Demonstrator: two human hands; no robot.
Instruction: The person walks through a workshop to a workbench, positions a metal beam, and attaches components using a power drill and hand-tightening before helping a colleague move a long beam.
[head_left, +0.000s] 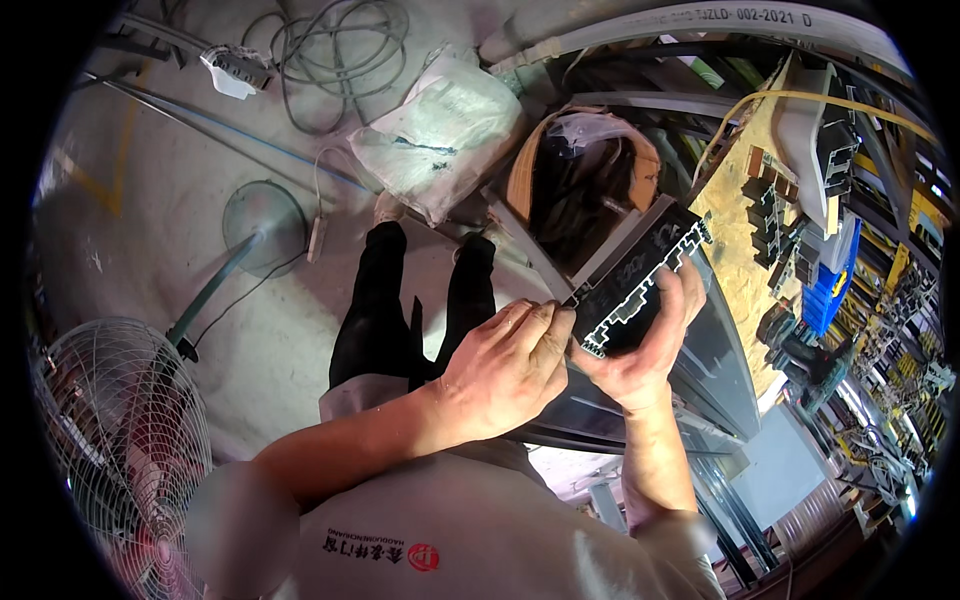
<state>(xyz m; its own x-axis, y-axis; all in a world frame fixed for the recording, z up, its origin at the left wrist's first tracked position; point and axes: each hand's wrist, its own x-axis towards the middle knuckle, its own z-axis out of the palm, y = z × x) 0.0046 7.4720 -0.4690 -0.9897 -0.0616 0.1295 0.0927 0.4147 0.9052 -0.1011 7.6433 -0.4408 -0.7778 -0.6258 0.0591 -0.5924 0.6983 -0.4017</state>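
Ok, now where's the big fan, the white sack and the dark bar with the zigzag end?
Fan (120, 450): head view, on its wire guard.
White sack (442, 135): head view, on its crinkled middle.
Dark bar (632, 300): head view, on its zigzag cut end.

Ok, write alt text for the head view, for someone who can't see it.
A person's left hand has its fingertips at the lower-left corner of a dark metal profile with a stepped silvery end, the right hand spread beside that end. A round wire-caged fan stands at far left; a crumpled white sack lies ahead.

Dk. profile (632, 296) — tilted diag., pale stepped cut end facing cam.
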